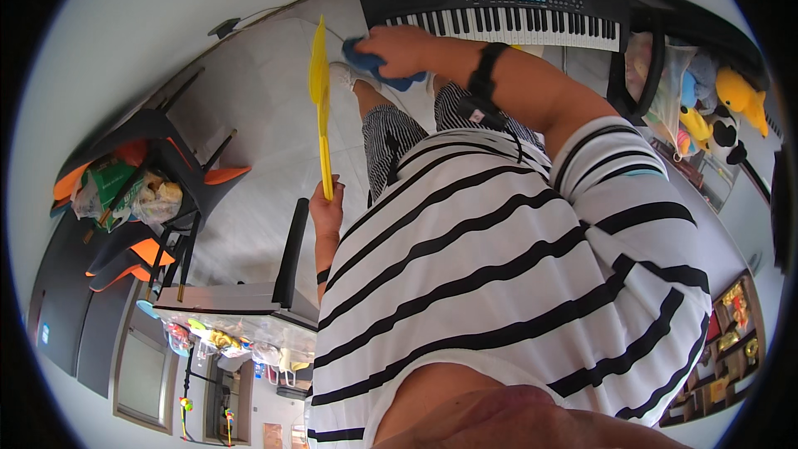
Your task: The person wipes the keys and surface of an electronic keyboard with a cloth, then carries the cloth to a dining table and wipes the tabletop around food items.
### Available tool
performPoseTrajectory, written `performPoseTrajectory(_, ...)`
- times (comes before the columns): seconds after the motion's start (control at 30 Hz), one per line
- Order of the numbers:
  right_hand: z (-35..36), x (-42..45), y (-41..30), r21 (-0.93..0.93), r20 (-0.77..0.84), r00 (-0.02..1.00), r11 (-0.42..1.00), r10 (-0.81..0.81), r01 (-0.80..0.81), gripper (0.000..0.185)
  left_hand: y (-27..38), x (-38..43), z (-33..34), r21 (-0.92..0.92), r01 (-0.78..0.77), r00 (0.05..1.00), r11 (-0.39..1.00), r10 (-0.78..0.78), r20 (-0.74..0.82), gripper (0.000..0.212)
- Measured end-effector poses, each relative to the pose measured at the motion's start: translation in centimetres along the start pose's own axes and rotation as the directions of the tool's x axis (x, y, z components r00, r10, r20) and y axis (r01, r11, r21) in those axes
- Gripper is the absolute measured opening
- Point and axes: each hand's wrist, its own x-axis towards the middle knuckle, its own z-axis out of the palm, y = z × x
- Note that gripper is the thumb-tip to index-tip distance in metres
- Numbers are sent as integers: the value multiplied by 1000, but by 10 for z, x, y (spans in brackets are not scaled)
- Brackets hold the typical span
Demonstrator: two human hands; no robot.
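Observation:
In my left hand (326, 207) is the lower end of a long, thin yellow plastic piece (320, 81). It stands nearly upright in the picture and is seen almost edge-on, so its exact kind is unclear. My right hand (396, 50) grips a bunched blue cloth (404, 80), to the right of the yellow piece's wider upper part. A gap shows between the cloth and the piece. Just beyond my right hand is a black electronic keyboard (499, 6) with white and black keys.
Black-and-orange chairs (206, 153) stand at the left, with plastic bags (156, 199) on one. A table (237, 308) at the lower left carries assorted items. Plush toys (742, 96) are heaped at the right. A cable (268, 15) runs along the wall; tiled floor (262, 93) lies between.

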Motion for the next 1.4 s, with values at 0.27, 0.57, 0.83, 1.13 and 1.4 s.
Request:
performPoseTrajectory(0.27, -34, -58, 154, 262, -530, 540, 732, 654, -629, 59, 4, 10, 11, 8, -59, 998, 998, 59, 0, 20)
performPoseTrajectory(0.57, -18, -8, 165, 102, -563, 653, 827, 506, -553, 63, 27, 14, 6, 84, -92, 995, 992, 88, 52, 20)
performPoseTrajectory(0.83, -89, -40, 118, -196, -372, 661, 641, 651, -742, 31, 29, 10, 1, 104, -20, 999, 994, 16, 43, 19)
performPoseTrajectory(1.13, -49, 10, 87, -177, -477, 717, 744, 508, -645, 30, 34, 11, -3, 136, -44, 998, 990, 37, 52, 21)
performPoseTrajectory(1.4, -64, -34, 115, -241, -377, 723, 693, 578, -679, 52, 45, 16, -5, 128, -90, 994, 988, 82, 70, 21)
